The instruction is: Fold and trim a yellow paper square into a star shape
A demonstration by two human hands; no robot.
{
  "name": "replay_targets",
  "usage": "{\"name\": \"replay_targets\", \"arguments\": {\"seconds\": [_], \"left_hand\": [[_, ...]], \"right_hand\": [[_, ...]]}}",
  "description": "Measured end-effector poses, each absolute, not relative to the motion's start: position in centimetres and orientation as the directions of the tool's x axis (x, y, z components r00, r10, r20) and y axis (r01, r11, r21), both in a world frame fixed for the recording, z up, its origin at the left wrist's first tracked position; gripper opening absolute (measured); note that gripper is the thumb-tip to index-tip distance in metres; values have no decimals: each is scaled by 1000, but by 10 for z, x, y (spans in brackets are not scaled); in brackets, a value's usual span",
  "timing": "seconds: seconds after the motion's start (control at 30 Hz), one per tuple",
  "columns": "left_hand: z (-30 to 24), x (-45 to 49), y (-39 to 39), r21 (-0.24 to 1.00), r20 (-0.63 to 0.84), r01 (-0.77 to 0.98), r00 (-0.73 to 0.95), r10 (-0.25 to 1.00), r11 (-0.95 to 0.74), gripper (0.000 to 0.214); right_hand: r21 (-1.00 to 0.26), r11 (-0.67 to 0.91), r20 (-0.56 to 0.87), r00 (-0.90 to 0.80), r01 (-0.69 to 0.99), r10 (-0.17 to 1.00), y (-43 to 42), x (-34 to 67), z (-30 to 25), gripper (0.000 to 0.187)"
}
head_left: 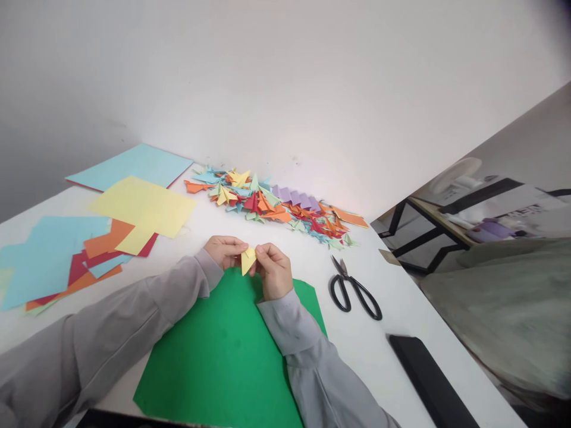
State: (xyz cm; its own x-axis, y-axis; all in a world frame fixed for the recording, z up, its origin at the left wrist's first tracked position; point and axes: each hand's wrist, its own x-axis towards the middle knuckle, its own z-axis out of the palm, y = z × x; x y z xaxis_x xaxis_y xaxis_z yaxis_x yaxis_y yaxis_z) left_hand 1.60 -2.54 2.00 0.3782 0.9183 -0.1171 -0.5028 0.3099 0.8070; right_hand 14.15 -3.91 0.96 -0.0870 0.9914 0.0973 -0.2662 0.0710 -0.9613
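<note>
Between my two hands is a small folded piece of yellow paper [248, 260], its pointed end hanging downward. My left hand [224, 251] pinches its left edge with thumb and finger. On the opposite side, my right hand [274, 268] grips the upper right corner, the thumb lying against the fold. Both hands hover over the far edge of a green sheet [214, 351]. Beyond them, along the wall, lies a heap of small folded paper pieces [256, 202] in several colours.
Black-handled scissors [352, 288] lie right of the green sheet, with a long black object [430, 380] nearer me. Coloured paper sheets [57, 252] overlap on the left, beside a yellow sheet [143, 205]. A blue sheet [131, 166] rests by the wall. The table's right edge [439, 315] slants away.
</note>
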Motion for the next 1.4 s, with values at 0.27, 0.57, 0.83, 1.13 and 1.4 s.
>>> {"name": "replay_targets", "arguments": {"seconds": [0.27, 0.57, 0.83, 1.13, 1.4], "left_hand": [[22, 15, -27, 772, -149, -516, 419, 896, 370, 22], [18, 14, -26, 785, -167, -508, 380, 910, 356, 25], [20, 16, -26, 753, -181, -551, 355, 917, 361, 21], [18, 18, -26, 805, -174, -528, 227, 958, 271, 27], [22, 18, -24, 799, -197, -542, 174, 965, 261, 29]], "right_hand": [[-942, 21, 63, -114, -336, 992, -40, 140, 10, 27], [-981, 67, 85, -95, -180, 992, -41, 143, 7, 38], [-984, 58, 59, -1, -168, 998, -38, 140, 6, 41], [-968, 24, 31, -24, -248, 999, -38, 139, 7, 42], [-983, 88, 106, -108, -164, 988, -43, 136, 11, 22]]}}
